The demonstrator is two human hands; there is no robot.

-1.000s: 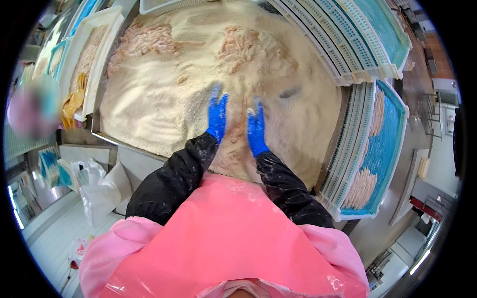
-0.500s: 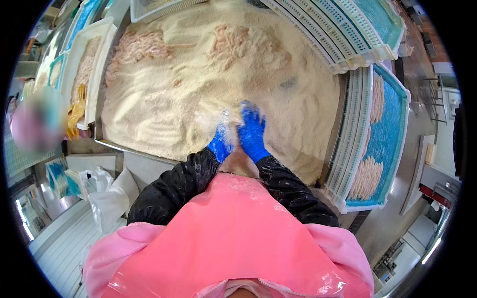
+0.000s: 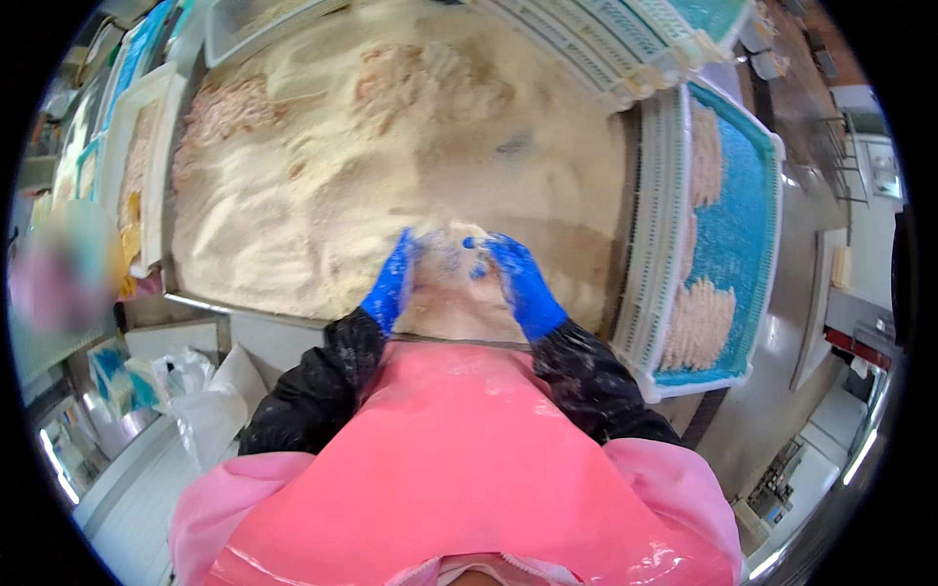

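My left hand [image 3: 393, 281], in a blue glove dusted with crumbs, is at the near edge of a wide bed of pale breadcrumb-like coating [image 3: 293, 234]. Opposite it, my right hand [image 3: 528, 288], also blue-gloved, has its fingers curled inward. Between them is a blurred, crumb-covered pale mass [image 3: 454, 239]; whether it is a coated piece or loose crumbs I cannot tell. Crumbs and blur hide most of the left fingers. Farther off, pinkish raw meat strips [image 3: 230, 107] lie at the left, and another partly dusted meat pile [image 3: 391, 83] lies beyond my hands.
Stacked trays stand on the right; the top blue-lined tray [image 3: 743, 195] carries rows of coated strips [image 3: 699, 322]. More stacked white trays [image 3: 596, 44] are at the far right. A white bin [image 3: 147, 166] with a yellow glove [image 3: 129, 239] stands left, beside a blurred person-like shape.
My hands have moved apart from each other, and the right fingers have gone from stretched forward to curled inward. The whole scene has shifted slightly left and up in view.
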